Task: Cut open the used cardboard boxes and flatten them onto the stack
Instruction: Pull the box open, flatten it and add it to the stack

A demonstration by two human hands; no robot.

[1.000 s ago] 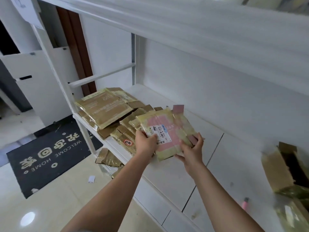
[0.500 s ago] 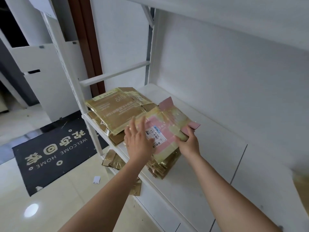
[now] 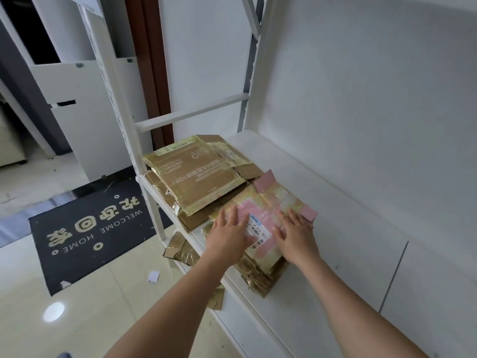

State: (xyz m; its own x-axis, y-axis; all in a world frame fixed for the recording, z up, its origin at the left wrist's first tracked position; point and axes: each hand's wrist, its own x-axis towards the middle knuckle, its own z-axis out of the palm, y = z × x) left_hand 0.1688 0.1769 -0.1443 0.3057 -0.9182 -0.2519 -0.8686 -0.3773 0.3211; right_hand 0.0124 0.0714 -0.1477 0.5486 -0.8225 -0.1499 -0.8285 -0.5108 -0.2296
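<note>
A flattened pink box [image 3: 268,210] with a white shipping label and shiny tape lies on top of a stack of flattened cardboard [image 3: 258,275] on the white shelf [image 3: 322,202]. My left hand [image 3: 228,235] lies flat on its left part with fingers straight. On its right part my right hand [image 3: 295,235] presses down, fingers spread. A larger flattened brown box [image 3: 198,174] with white print lies on a second pile just behind, at the shelf's left end.
The shelf's white upright post [image 3: 124,125] and crossbar [image 3: 191,113] stand left of the piles. Cardboard scraps [image 3: 180,250] sit below the shelf edge. A black welcome mat [image 3: 87,228] and a paper scrap [image 3: 153,277] lie on the tiled floor.
The pink box went from held up in both hands down onto the stack. Both hands let go their grip and now lie flat on it.
</note>
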